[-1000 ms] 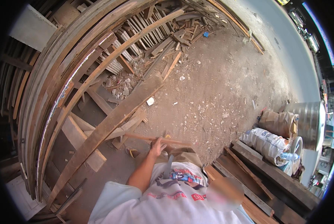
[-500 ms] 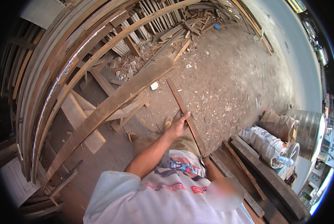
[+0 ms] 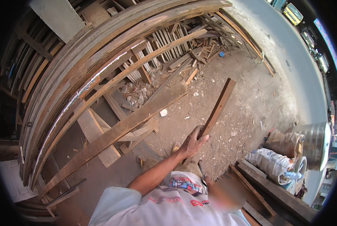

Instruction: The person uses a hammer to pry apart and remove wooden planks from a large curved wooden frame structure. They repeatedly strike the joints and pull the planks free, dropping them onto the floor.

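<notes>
floor (image 3: 247, 109) | drum (image 3: 314, 141), bulging sack (image 3: 267, 161): insides hidden | left hand (image 3: 193, 145) grips stick (image 3: 220, 105)

Thin brown wooden stick (image 3: 220, 106): one
Left hand (image 3: 193, 144): one
Round silver metal drum (image 3: 312, 143): one
White woven sack (image 3: 267, 159): one
Crumpled tan sack (image 3: 282, 143): one
Clear plastic bottle (image 3: 293, 175): one
Bright-blue scrap (image 3: 222, 54): one
Yellow-strapped sandals (image 3: 140, 159): two
Long brown wooden boards (image 3: 138, 119): too many to count

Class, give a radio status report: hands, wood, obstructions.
Left hand gripping wooden strip. Right hand not clearly visible. Strip's far end free; long plank to its left, apart.
</notes>
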The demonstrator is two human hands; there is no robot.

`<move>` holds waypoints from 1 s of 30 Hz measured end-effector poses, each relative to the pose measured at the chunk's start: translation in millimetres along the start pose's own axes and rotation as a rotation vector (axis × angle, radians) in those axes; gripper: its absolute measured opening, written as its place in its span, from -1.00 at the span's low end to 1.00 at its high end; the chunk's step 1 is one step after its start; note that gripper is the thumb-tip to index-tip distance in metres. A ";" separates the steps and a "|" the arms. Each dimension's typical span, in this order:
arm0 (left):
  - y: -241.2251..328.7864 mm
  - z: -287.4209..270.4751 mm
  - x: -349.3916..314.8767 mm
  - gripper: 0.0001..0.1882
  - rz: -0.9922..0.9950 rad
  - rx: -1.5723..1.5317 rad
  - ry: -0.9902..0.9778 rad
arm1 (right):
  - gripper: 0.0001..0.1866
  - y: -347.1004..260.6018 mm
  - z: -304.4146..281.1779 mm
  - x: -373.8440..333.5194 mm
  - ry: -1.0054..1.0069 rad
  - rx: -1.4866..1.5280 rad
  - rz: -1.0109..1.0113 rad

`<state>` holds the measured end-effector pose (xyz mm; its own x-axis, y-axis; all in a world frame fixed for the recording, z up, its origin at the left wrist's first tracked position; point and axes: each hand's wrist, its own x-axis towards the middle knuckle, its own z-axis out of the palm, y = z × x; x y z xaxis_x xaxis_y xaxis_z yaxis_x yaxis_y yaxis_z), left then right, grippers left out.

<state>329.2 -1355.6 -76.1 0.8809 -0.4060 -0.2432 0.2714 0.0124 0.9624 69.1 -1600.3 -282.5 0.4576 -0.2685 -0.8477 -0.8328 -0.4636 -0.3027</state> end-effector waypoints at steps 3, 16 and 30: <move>-1.8 -6.0 -7.1 -0.33 0.027 0.060 0.019 | -0.58 -2.3 -0.6 -3.5 0.022 0.009 0.007; 16.3 7.0 30.1 -0.27 -0.169 0.261 -0.114 | -0.58 -21.9 -7.4 24.2 0.035 0.092 0.083; 423.7 -101.9 104.9 -0.36 1.010 0.241 0.058 | -0.58 -83.8 -43.1 58.5 -0.061 -0.088 -0.120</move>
<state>576.1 -1299.8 293.8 0.6741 -0.2633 0.6901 -0.6821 0.1368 0.7184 179.1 -1613.6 -287.9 0.5300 -0.1563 -0.8334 -0.7416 -0.5621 -0.3662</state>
